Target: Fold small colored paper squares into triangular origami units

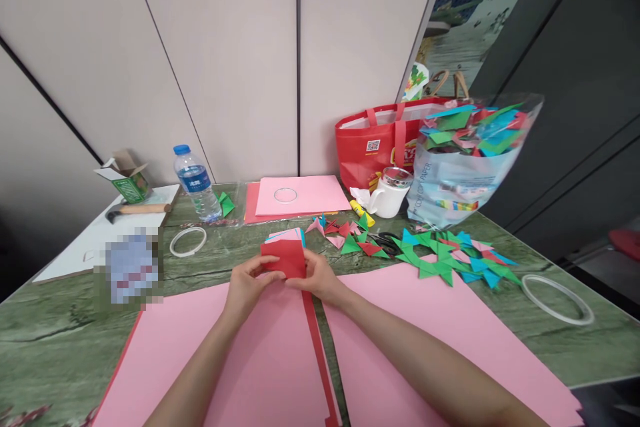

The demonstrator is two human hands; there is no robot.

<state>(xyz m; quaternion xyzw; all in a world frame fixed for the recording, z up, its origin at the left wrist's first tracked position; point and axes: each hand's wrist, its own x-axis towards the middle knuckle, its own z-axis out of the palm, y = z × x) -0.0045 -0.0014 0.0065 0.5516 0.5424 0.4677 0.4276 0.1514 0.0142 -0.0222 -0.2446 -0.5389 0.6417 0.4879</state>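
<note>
Both my hands hold a small red paper square (pixel 285 257) just above the table's middle. My left hand (pixel 246 283) pinches its left edge and my right hand (pixel 319 277) grips its right edge, fingers closed on the paper. Under my forearms lie large pink sheets (pixel 415 320), with a red sheet edge (pixel 315 340) showing between them. A small stack of coloured paper squares (pixel 286 235) lies just behind the red piece.
Folded green, blue and red paper triangles (pixel 445 259) are scattered at right, near black scissors (pixel 385 240). A clear bag of folded pieces (pixel 465 167), a red tote (pixel 375 143), a white mug (pixel 390 193), a water bottle (pixel 196 183), tape rings (pixel 187 241) and a hammer (pixel 137 210) stand around.
</note>
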